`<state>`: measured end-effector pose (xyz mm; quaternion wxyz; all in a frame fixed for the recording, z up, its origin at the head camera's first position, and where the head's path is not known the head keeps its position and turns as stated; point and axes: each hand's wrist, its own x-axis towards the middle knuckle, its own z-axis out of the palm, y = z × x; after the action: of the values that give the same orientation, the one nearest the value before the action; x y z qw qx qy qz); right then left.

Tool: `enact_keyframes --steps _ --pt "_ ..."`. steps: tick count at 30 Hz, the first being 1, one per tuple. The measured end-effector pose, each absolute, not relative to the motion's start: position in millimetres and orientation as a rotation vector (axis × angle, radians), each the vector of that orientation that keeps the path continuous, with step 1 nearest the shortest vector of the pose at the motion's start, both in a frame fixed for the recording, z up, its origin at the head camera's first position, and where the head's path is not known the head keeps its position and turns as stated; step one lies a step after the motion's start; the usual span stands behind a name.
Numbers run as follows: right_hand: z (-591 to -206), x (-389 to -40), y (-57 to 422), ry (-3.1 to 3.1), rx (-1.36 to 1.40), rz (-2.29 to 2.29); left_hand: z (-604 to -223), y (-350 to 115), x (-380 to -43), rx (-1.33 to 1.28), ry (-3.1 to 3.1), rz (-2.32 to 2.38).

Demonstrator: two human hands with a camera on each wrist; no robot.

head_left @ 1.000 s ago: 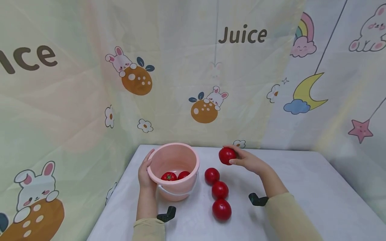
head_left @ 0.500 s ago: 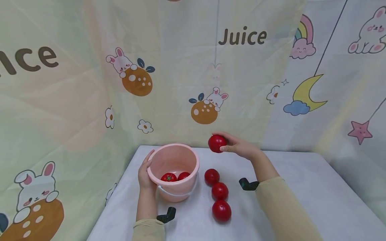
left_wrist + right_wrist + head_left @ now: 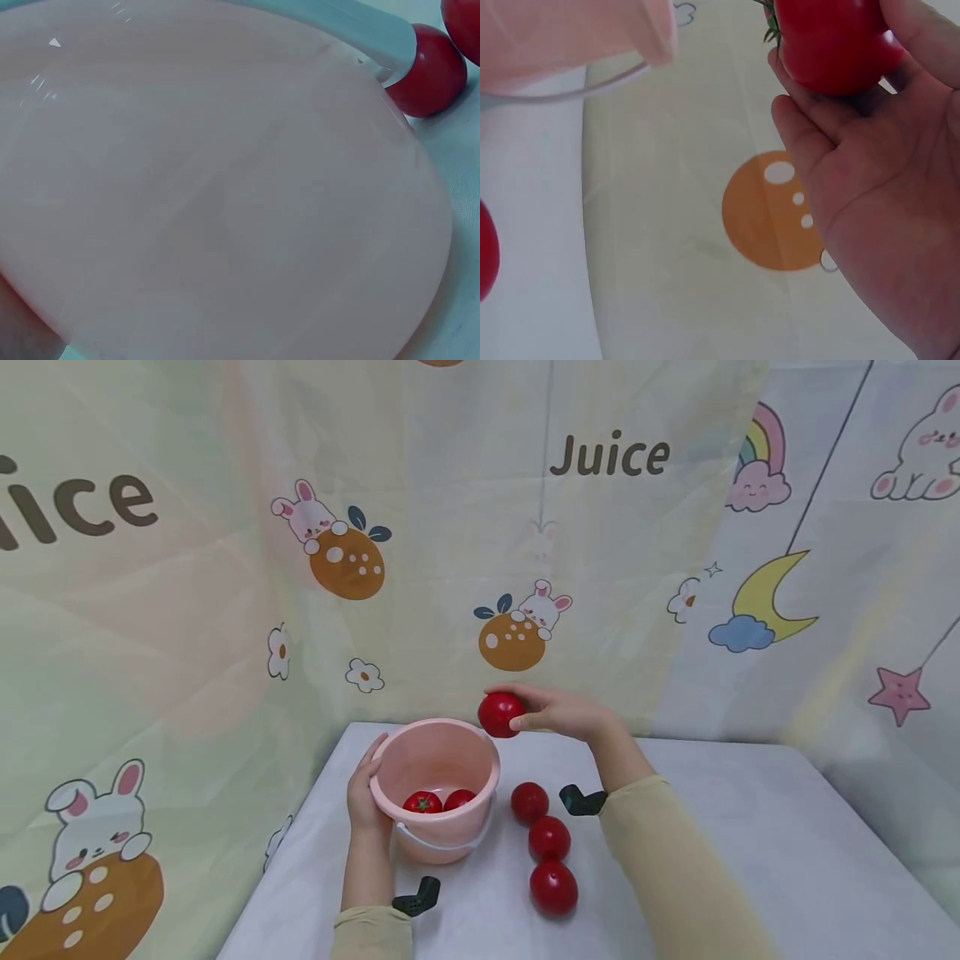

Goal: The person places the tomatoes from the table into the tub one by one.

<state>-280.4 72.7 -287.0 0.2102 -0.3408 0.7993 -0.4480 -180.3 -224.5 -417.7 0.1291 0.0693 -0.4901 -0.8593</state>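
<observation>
A pink bucket [image 3: 437, 835] with a pale handle stands on the table, its mouth tilted toward the head camera. Two red tomatoes [image 3: 423, 802] lie at its bottom. My left hand [image 3: 365, 793] holds the bucket's left side, fingers along the outer wall up to the rim; the bucket wall fills most of the left wrist view. My right hand [image 3: 558, 710] grips another tomato [image 3: 501, 715] between thumb and fingers, raised beside the bucket's right rim. In the right wrist view, this tomato [image 3: 832, 45] shows its green stem on the left, facing the bucket.
Right of the bucket, three tomatoes [image 3: 550, 839] sit in a row on the white table [image 3: 720, 852], running toward the front. A printed cloth [image 3: 420, 527] with cartoon rabbits hangs behind the table and along its sides.
My right hand has carried its tomato left and upward, from above the row to beside the bucket's rim. The left hand and bucket keep their place.
</observation>
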Motion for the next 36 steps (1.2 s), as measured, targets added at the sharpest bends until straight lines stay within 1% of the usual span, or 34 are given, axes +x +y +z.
enact_keyframes --steps 7,17,23,36 --pt "-281.2 -283.8 42.8 2.112 -1.048 -1.163 -417.7 -223.9 -180.2 0.211 -1.429 -2.495" --pt "-283.5 -288.5 8.9 2.064 -1.072 -1.028 -418.2 -223.6 -181.8 0.233 -1.434 -2.489" --pt "-288.0 -288.2 -8.5 2.082 -1.018 -0.917 -420.3 -222.1 -183.0 0.233 -1.428 -2.483" --pt "-291.6 -291.2 -30.5 2.104 -0.931 -0.815 -420.6 -224.8 -184.3 0.217 -1.404 -2.497"
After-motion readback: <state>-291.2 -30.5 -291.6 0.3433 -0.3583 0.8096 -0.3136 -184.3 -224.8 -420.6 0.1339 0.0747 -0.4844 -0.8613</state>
